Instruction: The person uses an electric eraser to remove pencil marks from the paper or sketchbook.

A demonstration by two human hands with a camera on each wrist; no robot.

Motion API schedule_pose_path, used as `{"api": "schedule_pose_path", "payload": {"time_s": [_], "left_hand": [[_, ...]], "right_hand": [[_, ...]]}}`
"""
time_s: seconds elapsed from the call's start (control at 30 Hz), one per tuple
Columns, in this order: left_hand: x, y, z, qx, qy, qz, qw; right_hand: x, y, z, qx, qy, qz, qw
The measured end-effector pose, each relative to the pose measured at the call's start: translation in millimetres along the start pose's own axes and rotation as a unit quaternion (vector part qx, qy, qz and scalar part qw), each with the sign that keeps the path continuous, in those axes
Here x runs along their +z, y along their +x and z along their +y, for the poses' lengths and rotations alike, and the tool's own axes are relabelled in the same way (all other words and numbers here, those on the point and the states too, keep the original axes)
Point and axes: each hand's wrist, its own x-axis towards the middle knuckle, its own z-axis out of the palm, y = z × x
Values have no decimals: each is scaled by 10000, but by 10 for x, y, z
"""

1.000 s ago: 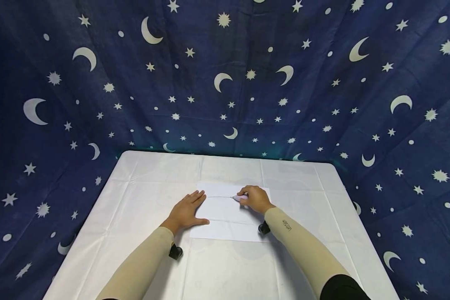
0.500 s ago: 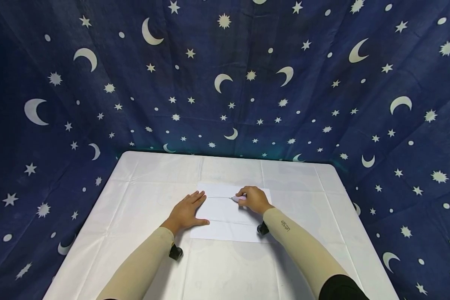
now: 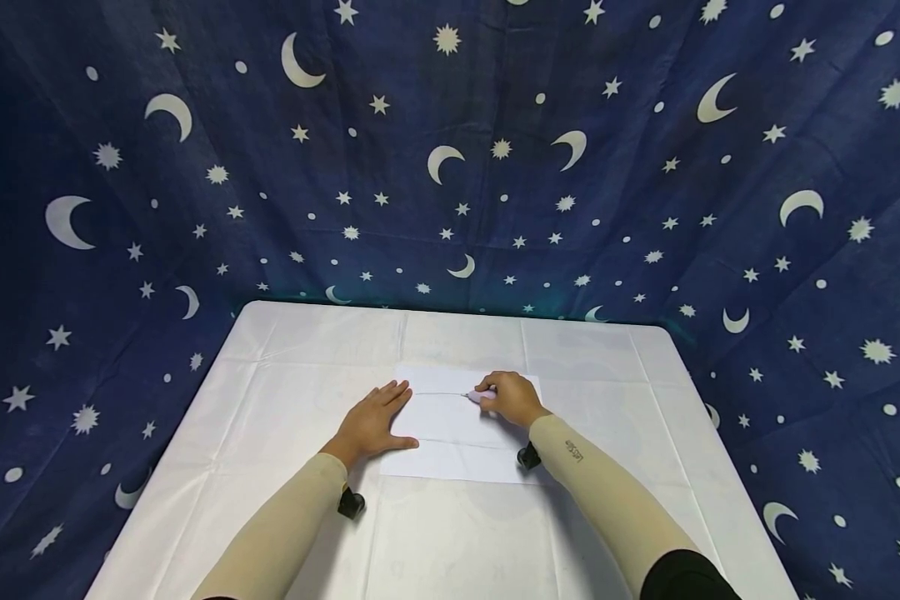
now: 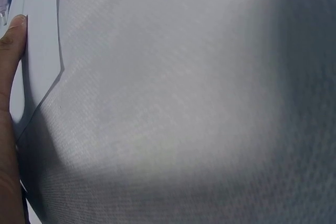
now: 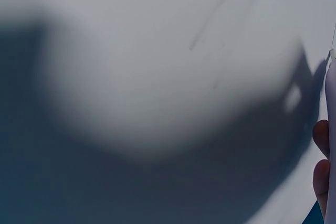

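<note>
A sheet of white paper lies flat on the white-covered table. My left hand rests on its left side, fingers straight and thumb spread; in the left wrist view that thumb lies along the paper. With curled fingers my right hand grips a lilac pen-shaped tool, its thin tip pointing left onto the paper. A thin dark line runs from near the left fingertips to that tip. The tool's body shows at the right wrist view's edge; its exact kind is unclear.
A second faint line crosses the lower part of the paper. The white cloth has fold creases. Behind the table hangs a dark blue curtain with moons and stars. Small black devices sit under both wrists.
My right hand shifted very slightly left with the tool, then back right, its tip staying near the line's end. The left hand and paper have stayed in place.
</note>
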Motion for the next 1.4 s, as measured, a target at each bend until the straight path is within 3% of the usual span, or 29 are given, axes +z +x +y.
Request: {"api": "schedule_pose_path", "payload": {"time_s": [0.3, 0.77, 1.13, 1.4], "left_hand": [[-10, -17, -4, 63, -60, 136, 9999], [32, 0, -10, -5, -58, 44, 10000], [-11, -21, -31, 29, -21, 35, 10000], [21, 1, -25, 55, -28, 29, 10000]], "right_hand": [[-46, -25, 30, 24, -37, -14, 10000], [12, 15, -44, -27, 66, 36, 10000], [-53, -30, -15, 63, 46, 4, 10000], [-19, -38, -4, -186, -6, 262, 9995]]}}
